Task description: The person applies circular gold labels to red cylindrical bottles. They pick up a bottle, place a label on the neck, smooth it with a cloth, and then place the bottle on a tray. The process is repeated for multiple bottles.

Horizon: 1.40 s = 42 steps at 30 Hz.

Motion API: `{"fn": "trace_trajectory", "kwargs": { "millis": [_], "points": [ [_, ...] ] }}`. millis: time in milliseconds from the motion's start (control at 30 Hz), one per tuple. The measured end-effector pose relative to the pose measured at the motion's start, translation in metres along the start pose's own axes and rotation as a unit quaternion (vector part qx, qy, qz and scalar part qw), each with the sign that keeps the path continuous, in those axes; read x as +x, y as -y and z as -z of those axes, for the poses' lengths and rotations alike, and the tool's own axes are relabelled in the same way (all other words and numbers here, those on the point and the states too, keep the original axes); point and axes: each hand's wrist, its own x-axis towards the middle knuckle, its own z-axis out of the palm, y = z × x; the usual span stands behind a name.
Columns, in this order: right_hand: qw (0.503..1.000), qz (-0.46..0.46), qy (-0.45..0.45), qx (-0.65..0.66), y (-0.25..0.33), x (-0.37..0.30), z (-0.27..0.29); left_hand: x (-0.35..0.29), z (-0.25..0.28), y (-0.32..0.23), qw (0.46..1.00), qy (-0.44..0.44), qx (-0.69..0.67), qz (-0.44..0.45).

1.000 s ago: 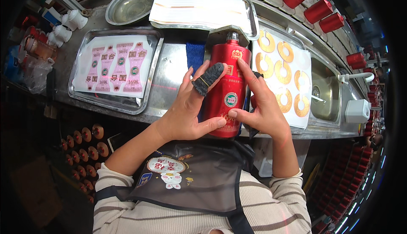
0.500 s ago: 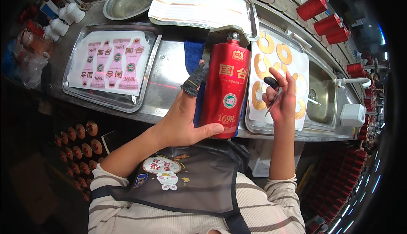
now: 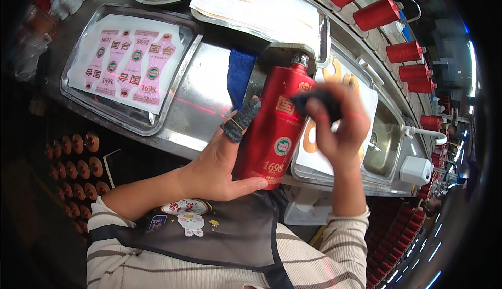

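Note:
A red bottle (image 3: 282, 119) with gold lettering and a round green-and-white mark leans slightly right in front of me. My left hand (image 3: 219, 158) is closed around its left side and base, thumb across the lower front. A grey knitted sleeve covers one left finger. My right hand (image 3: 342, 129), smeared by motion, is at the bottle's upper right side. Its fingers pinch a thin, dark scraper-like piece (image 3: 308, 102) against the lettering; the exact shape is blurred. Behind the bottle's neck sits a metal rest (image 3: 277, 53).
A metal tray (image 3: 170, 103) at left holds pink decal sheets (image 3: 130, 66). A back tray bears white gold-striped sheets (image 3: 256, 9); gold ring decals (image 3: 308, 137) lie right. Beyond are a sink (image 3: 384, 150), a tap (image 3: 426, 133) and red bottles (image 3: 376, 14). A blue cloth (image 3: 239, 77) lies behind.
My right hand has swung left and down from beside the bottle onto its upper face. The bottle has tipped a little to the right in my left hand. The whole view has turned slightly.

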Motion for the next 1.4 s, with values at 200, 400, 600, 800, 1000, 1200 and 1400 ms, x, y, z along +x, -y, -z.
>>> {"fn": "trace_trajectory", "kwargs": {
  "millis": [200, 400, 600, 800, 1000, 1200, 1400],
  "points": [
    [0.993, -0.061, -0.061, 0.075, -0.005, -0.006, 0.004, 0.0, -0.002, 0.005, 1.0, -0.016, -0.019, 0.006],
    [0.996, -0.031, -0.072, -0.048, -0.009, 0.008, 0.005, 0.002, 0.0, 0.006, 1.0, -0.005, -0.006, -0.009],
    [0.994, 0.055, -0.063, -0.073, -0.011, 0.004, 0.01, 0.006, -0.003, 0.012, 0.999, -0.002, -0.041, 0.015],
    [0.99, 0.136, 0.009, -0.022, 0.023, -0.046, -0.001, -0.01, -0.004, 0.011, 0.992, -0.031, -0.121, 0.027],
    [0.982, 0.141, 0.064, 0.11, 0.075, -0.108, 0.005, -0.028, -0.006, 0.002, 0.988, -0.088, -0.125, 0.005],
    [0.999, 0.035, -0.03, 0.028, 0.063, -0.088, -0.006, -0.018, -0.028, 0.008, 0.991, -0.089, -0.098, -0.01],
    [0.917, -0.275, -0.173, 0.233, 0.094, -0.12, -0.015, -0.017, -0.032, -0.005, 0.983, -0.105, -0.146, 0.046]
  ]
}}
